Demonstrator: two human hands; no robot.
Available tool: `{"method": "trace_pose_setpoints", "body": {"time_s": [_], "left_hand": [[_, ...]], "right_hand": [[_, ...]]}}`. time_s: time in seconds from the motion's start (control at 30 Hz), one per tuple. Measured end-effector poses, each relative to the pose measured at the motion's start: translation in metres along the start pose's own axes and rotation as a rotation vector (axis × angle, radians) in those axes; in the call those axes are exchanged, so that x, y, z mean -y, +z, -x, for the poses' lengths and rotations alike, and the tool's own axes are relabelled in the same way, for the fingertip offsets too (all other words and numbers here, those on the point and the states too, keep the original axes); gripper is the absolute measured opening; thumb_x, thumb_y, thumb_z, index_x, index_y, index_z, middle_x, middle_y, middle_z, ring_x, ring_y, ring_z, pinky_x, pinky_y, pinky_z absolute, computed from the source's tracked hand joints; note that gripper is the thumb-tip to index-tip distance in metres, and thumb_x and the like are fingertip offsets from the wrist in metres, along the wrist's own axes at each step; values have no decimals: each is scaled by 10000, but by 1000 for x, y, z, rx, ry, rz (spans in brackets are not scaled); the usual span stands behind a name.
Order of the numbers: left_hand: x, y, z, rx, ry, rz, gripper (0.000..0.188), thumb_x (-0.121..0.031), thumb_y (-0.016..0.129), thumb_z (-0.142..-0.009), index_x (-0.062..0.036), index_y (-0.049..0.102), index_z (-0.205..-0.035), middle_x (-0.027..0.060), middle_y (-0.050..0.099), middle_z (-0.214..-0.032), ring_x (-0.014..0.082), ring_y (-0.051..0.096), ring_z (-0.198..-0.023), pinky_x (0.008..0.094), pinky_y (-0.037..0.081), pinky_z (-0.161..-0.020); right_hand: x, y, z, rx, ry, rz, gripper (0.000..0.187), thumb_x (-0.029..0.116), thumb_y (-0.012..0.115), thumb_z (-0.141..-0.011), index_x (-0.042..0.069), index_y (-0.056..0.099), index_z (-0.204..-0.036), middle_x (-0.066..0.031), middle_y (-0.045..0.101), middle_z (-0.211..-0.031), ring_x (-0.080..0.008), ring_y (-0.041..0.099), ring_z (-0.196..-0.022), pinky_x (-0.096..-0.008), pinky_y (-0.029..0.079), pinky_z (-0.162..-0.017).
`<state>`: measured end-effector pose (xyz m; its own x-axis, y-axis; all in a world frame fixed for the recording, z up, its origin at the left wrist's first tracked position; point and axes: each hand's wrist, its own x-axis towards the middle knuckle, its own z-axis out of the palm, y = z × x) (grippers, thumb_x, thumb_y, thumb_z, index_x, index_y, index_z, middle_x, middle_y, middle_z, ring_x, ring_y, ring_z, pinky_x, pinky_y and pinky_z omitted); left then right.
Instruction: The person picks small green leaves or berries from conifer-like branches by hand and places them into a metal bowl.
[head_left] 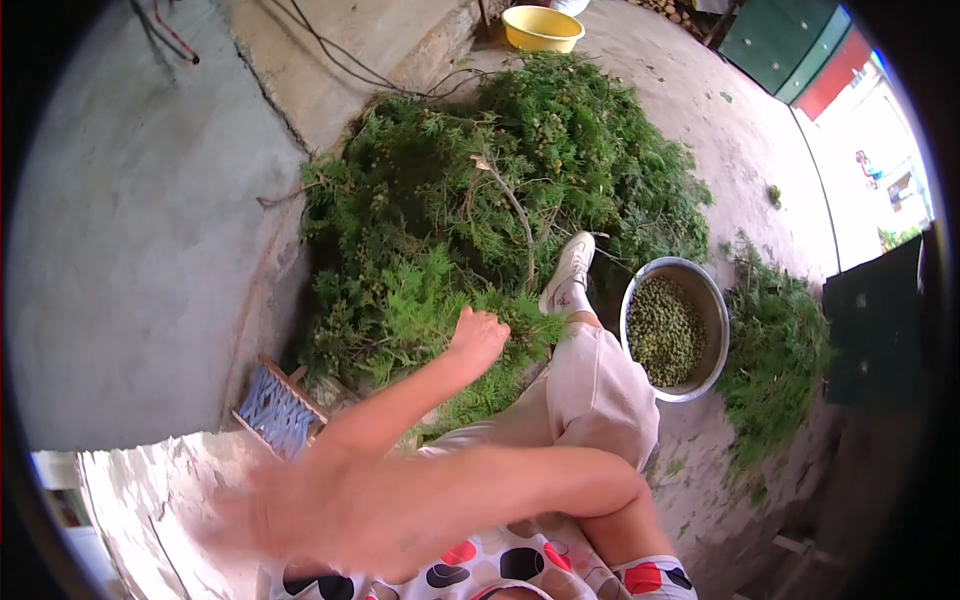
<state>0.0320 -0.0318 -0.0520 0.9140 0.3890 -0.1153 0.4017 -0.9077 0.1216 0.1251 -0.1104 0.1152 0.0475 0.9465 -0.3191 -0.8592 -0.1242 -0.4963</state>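
Note:
My left hand (479,338) is closed like a fist among bright green evergreen foliage, and a leafy evergreen branch (425,295) spreads out on both sides of it. Crossing over my left arm, my right forearm reaches far to the left. My right hand (235,520) is smeared by motion at the lower left, so its fingers cannot be made out. Beyond my hands lies a big heap of cut evergreen branches (590,130) with small green cones. To the right of my knee stands a round metal pot (712,300) holding many small green cones (660,335).
My shod foot (570,268) rests against the heap. A smaller pile of green sprigs (775,350) lies right of the pot. A yellow basin (545,30) stands behind the heap. Near my left arm is a low stool with a woven blue seat (275,405). Dark cables (350,70) trail across the ground.

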Motion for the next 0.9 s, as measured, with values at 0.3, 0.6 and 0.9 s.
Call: {"method": "trace_pose_setpoints", "body": {"time_s": [0.3,0.6,0.9], "left_hand": [[4,-4,15,-106,-37,-202,67,-135,520,-769,-148,581,-794,43,540,-799,181,529,-801,350,392,-729],[0,-2,29,-280,-87,-339,129,-244,514,-806,-129,572,-817,29,525,-811,185,518,-842,359,382,-770],[8,10,55,-405,-270,173,92,-90,580,-689,-121,566,-775,39,520,-814,226,538,-810,367,425,-696]], "right_hand": [[17,-54,-62,-259,-723,1711,135,36,520,-791,25,611,-890,-123,612,-864,-258,597,-751,-355,506,-671],[-31,-101,-70,191,-557,2074,195,63,610,-666,112,664,-847,-61,559,-865,-229,537,-879,-319,475,-721],[-46,-101,-75,94,-314,1857,73,96,599,-732,66,618,-795,-72,576,-829,-249,573,-815,-337,477,-695]]}}
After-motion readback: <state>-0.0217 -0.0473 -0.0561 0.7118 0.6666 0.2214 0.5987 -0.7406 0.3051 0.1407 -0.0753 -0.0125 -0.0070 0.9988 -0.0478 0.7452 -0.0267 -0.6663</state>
